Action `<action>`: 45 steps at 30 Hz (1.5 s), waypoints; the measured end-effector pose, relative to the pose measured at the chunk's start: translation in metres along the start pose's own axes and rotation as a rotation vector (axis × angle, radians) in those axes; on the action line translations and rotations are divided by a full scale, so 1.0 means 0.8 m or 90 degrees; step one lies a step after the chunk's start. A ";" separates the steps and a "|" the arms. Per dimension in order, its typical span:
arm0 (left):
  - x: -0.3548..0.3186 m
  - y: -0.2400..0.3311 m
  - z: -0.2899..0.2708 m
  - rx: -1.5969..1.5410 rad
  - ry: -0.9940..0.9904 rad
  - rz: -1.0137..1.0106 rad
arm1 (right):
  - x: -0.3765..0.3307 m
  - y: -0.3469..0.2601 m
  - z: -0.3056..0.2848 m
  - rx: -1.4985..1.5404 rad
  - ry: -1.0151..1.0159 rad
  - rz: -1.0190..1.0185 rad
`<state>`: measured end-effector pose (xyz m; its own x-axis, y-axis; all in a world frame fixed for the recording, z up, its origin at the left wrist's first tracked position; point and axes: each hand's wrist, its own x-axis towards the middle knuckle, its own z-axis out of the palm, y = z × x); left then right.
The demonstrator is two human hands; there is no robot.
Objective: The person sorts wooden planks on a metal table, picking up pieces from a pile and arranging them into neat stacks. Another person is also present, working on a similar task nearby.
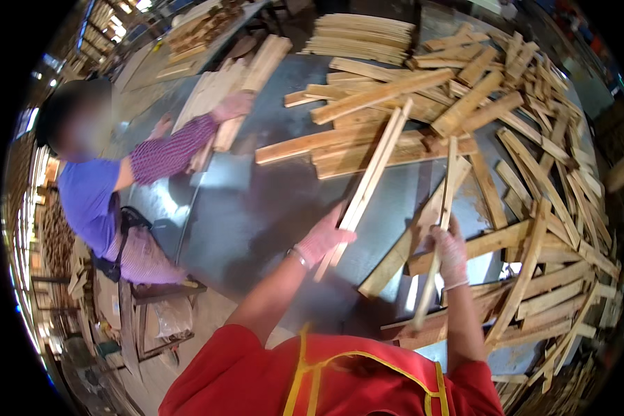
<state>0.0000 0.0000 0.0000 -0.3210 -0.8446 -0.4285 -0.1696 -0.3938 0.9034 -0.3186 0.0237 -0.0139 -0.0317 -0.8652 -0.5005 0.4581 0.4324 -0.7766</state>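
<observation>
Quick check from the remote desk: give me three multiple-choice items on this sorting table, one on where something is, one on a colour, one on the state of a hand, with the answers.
1. Where does the neat stack of pale wooden slats lie?
A. at the far edge of the grey metal table
B. on the floor
C. under the right hand

2. What colour is the co-worker's vest?
A. green
B. blue
C. white

3. What is the left hand doing?
A. hanging open above the table
B. resting flat on bare metal
C. gripping a long thin wooden strip

Answers: 1 A, the stack sits at the top of the view, beyond the loose pile. 2 B, the vest is blue, over purple checked sleeves. 3 C, the gloved fingers close round the strip; the right hand likewise holds another thin wooden strip.
</observation>
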 end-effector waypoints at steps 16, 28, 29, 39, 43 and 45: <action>-0.229 -0.153 -0.154 0.463 0.313 0.046 | -0.036 0.170 0.240 -0.791 0.022 -0.245; -0.262 -0.153 -0.261 0.934 0.379 -0.021 | -0.082 0.153 0.201 -0.926 0.257 -0.153; -0.239 -0.144 -0.232 0.936 0.328 -0.012 | -0.097 0.167 0.208 -0.884 0.210 -0.247; -0.083 -0.045 -0.023 0.821 0.050 -0.131 | -0.082 0.011 -0.091 -0.899 0.448 -0.238; -0.092 -0.052 -0.065 0.730 0.077 -0.133 | -0.103 0.033 -0.049 -1.036 0.278 -0.094; -0.118 -0.079 -0.099 0.710 0.137 -0.100 | -0.107 0.066 -0.040 -1.050 0.206 -0.094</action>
<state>0.1152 0.0760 -0.0151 -0.0761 -0.9013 -0.4265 -0.9595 -0.0501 0.2771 -0.3203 0.1283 -0.0243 -0.2497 -0.9265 -0.2816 -0.9099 0.3240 -0.2591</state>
